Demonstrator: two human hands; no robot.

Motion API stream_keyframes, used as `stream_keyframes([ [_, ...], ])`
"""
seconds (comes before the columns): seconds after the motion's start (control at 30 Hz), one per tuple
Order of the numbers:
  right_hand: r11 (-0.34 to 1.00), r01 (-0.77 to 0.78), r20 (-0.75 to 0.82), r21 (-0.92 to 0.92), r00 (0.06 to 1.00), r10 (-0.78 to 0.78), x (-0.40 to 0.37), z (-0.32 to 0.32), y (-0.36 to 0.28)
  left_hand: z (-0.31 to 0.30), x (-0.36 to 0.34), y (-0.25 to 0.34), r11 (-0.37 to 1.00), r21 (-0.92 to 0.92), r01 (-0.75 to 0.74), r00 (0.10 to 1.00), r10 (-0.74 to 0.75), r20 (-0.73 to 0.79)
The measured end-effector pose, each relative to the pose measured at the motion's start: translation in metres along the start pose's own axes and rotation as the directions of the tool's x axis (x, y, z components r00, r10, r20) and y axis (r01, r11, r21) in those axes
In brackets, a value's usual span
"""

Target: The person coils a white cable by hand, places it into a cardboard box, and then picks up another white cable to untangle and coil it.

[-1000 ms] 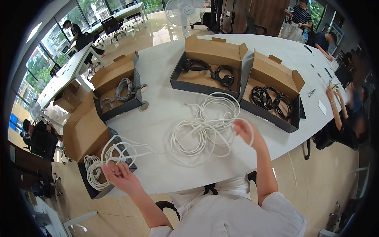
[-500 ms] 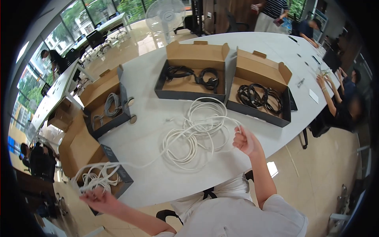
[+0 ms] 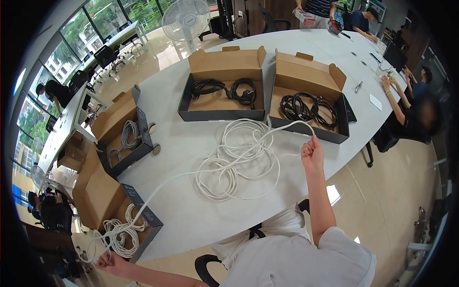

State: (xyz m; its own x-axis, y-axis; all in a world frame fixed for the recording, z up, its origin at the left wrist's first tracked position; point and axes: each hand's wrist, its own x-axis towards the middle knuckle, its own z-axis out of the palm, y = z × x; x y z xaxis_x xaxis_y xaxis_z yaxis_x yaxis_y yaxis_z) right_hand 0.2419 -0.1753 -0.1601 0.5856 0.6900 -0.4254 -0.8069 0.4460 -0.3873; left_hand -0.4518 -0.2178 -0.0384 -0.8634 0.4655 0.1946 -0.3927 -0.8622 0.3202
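Note:
A long white cable (image 3: 228, 179) lies in loose, tangled coils on the white table in front of me. My right hand (image 3: 312, 152) is closed around a stretch of it, raised at the right of the coils. From the coils a strand runs left to the near-left box (image 3: 155, 222), which holds more coiled white cable (image 3: 125, 239). At that box's near edge, my left hand (image 3: 111, 264) is closed with its fingers pinched on a loop of white cable.
Two open boxes with black cables, one at back centre (image 3: 224, 115) and one at back right (image 3: 311, 133), stand beyond the coils. Another box (image 3: 131, 159) at left holds grey cable. A fan (image 3: 186, 21) stands behind the table (image 3: 191, 229). Several people are around the room.
My right hand has moved right and up, lifting its stretch of cable. My left hand has dropped slightly toward me. The view has shifted a little.

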Motion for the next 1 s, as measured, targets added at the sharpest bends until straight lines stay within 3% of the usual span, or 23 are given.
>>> stream_keyframes([
  [0.03,0.999,0.019,-0.012,0.027,1.0,-0.018,0.005,-0.003,-0.003,-0.001,0.003,0.001,0.999,0.001,-0.048,0.999,0.048,0.01],
  [0.13,0.993,0.089,-0.049,0.078,0.995,-0.086,0.016,-0.009,-0.014,0.021,0.003,0.006,0.981,0.182,-0.059,0.982,0.09,-0.169],
  [0.23,0.982,0.183,-0.077,0.055,0.981,-0.179,0.01,-0.009,-0.019,0.014,0.005,0.013,0.991,0.127,0.032,0.994,-0.018,-0.112],
  [0.33,0.968,0.248,-0.085,0.04,0.966,-0.244,0.007,-0.008,-0.021,0.011,0.007,0.012,0.994,0.113,-0.008,0.987,0.026,-0.159],
  [0.43,0.954,0.297,-0.095,0.05,0.952,-0.291,0.016,-0.006,-0.033,-0.044,0.049,0.025,0.991,-0.067,0.115,0.99,-0.11,0.084],
  [0.5,0.935,0.35,-0.084,0.063,0.935,-0.345,0.032,-0.009,-0.047,-0.078,0.091,0.045,0.996,0.079,0.045,0.999,-0.045,0.002],
  [0.63,0.925,0.371,-0.129,0.078,0.924,-0.36,0.051,-0.012,-0.069,-0.011,0.087,0.033,0.972,0.198,-0.122,0.938,0.179,-0.297],
  [0.73,0.918,0.387,-0.151,0.083,0.916,-0.372,0.047,-0.006,-0.067,-0.137,0.263,0.106,0.985,0.172,0.028,0.997,-0.039,0.059],
  [0.83,0.891,0.447,-0.17,0.075,0.886,-0.431,0.052,-0.014,-0.063,-0.009,0.143,0.055,0.956,0.293,0.024,0.955,0.065,-0.29],
  [0.87,0.878,0.473,-0.177,0.072,0.872,-0.456,0.055,-0.018,-0.061,0.007,0.142,0.049,0.952,0.302,0.053,0.897,0.088,-0.433],
  [1.0,0.837,0.545,-0.166,-0.04,0.823,-0.544,0.059,-0.03,-0.069,-0.019,0.172,0.047,0.973,0.148,-0.178,0.928,0.216,-0.303],
])
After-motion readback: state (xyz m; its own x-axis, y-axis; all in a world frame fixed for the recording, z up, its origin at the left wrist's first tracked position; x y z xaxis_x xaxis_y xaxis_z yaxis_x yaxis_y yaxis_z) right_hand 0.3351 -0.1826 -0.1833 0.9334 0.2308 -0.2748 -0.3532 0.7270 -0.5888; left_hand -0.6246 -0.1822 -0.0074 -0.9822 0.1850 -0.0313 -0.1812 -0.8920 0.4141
